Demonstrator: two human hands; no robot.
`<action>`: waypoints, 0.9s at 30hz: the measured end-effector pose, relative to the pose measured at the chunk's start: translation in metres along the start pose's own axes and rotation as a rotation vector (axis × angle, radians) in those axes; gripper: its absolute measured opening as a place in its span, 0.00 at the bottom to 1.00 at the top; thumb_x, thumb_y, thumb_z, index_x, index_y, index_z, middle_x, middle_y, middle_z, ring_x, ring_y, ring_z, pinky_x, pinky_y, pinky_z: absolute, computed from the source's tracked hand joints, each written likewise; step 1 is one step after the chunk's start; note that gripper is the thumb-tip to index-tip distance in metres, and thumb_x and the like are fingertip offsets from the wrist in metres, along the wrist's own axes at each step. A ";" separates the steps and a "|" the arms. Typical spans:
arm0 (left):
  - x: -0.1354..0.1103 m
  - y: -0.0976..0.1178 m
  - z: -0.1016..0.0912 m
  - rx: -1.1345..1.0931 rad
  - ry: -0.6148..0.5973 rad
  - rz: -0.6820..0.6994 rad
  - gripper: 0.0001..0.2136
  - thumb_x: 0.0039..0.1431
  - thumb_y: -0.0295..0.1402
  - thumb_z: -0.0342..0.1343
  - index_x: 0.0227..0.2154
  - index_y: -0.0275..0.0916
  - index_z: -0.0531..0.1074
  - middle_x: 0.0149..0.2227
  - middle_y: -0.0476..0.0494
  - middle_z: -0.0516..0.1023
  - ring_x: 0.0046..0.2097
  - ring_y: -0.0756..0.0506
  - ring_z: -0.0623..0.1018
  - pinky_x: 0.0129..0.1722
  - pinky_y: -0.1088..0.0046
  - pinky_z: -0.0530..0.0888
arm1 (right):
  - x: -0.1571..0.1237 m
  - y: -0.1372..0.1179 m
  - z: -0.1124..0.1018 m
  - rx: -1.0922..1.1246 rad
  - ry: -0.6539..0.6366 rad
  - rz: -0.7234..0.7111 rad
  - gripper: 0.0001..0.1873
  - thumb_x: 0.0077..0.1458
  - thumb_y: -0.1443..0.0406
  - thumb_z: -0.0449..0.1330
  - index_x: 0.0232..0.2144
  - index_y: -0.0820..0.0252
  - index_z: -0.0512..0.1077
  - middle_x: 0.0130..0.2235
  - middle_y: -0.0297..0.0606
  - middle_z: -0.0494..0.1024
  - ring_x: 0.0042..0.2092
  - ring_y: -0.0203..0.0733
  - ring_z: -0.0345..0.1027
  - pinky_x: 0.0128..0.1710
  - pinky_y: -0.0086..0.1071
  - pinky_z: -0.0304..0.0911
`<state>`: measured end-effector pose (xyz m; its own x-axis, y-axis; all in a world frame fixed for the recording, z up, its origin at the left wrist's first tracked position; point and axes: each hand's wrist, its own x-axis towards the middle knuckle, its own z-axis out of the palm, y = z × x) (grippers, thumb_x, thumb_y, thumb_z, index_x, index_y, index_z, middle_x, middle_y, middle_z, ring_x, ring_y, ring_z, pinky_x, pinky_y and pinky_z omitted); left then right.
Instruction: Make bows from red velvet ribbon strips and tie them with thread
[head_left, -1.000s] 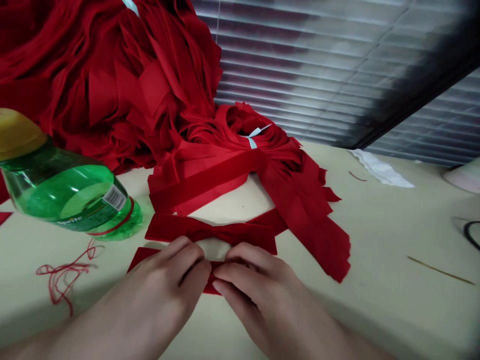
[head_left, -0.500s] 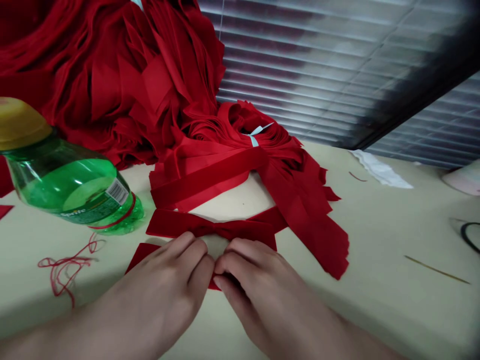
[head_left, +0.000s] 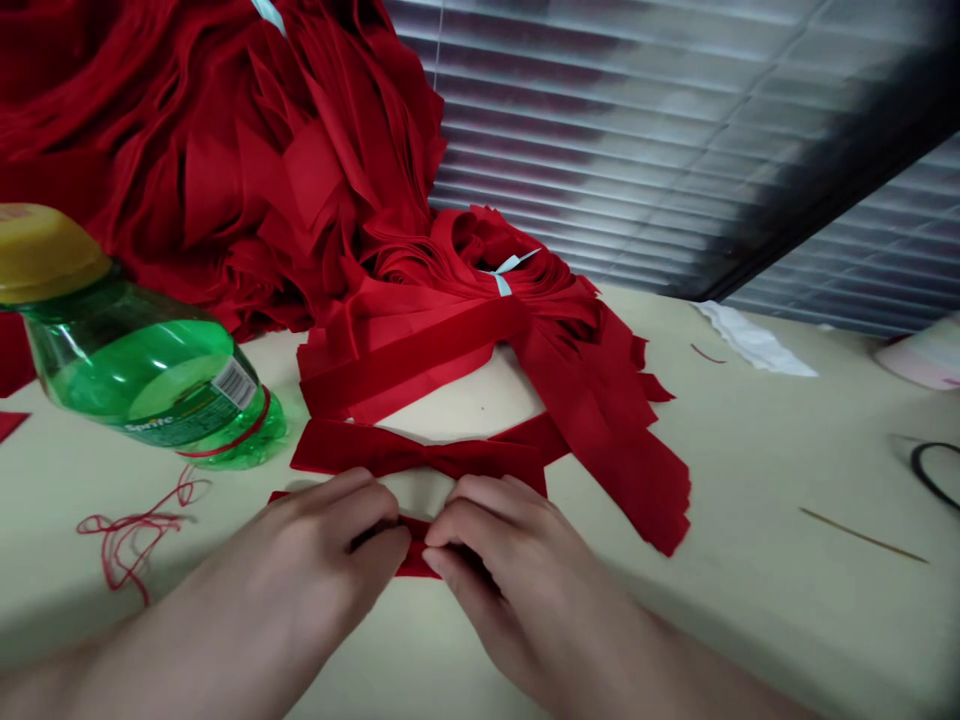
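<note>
Red fabric strip (head_left: 418,566) to the near right of the green bottle (head_left: 169,390), down at the pale tabletop (head_left: 720,620); mostly covered by knuckles, only a small left corner and a short middle stretch in sight. Left hand (head_left: 330,550) and right hand (head_left: 502,560) both grasping it, fingers curled, pinched close together near its middle; exact placing of the left fingertips hidden. Right of the bottle, just past the hands: bow-shaped red piece (head_left: 420,458), narrowed at its middle, almost against the knuckles. Farther back on the bottle's right: bundle of red strips (head_left: 551,290) bound with a pale tie (head_left: 504,278), one loose length (head_left: 622,450) slanting nearward. Behind the bottle: large red heap (head_left: 225,170), partly blocked by the yellow cap (head_left: 49,255). Round the bottle's base: red band (head_left: 232,443). On the bottle's near side: tangle of red thread (head_left: 135,535). Far to the bottle's right: white scrap (head_left: 754,340), thin brownish strand (head_left: 862,535), black loop (head_left: 930,475) cut off at the view's edge. Beyond the bottle, back right: slatted blinds (head_left: 570,130).
</note>
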<state>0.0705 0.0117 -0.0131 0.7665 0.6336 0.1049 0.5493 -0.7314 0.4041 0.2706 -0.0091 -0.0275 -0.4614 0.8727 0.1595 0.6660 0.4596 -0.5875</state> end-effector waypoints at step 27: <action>-0.004 0.000 0.012 0.262 0.064 0.169 0.17 0.56 0.18 0.40 0.40 0.36 0.71 0.36 0.41 0.75 0.40 0.42 0.73 0.39 0.68 0.73 | 0.011 -0.006 -0.012 0.107 -0.098 0.188 0.05 0.52 0.72 0.58 0.30 0.58 0.72 0.32 0.34 0.71 0.36 0.38 0.66 0.34 0.31 0.62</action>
<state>0.0718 0.0058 -0.0243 0.8364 0.5057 0.2114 0.4889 -0.8627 0.1294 0.2685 -0.0007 -0.0130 -0.3932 0.9188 -0.0351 0.6823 0.2660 -0.6810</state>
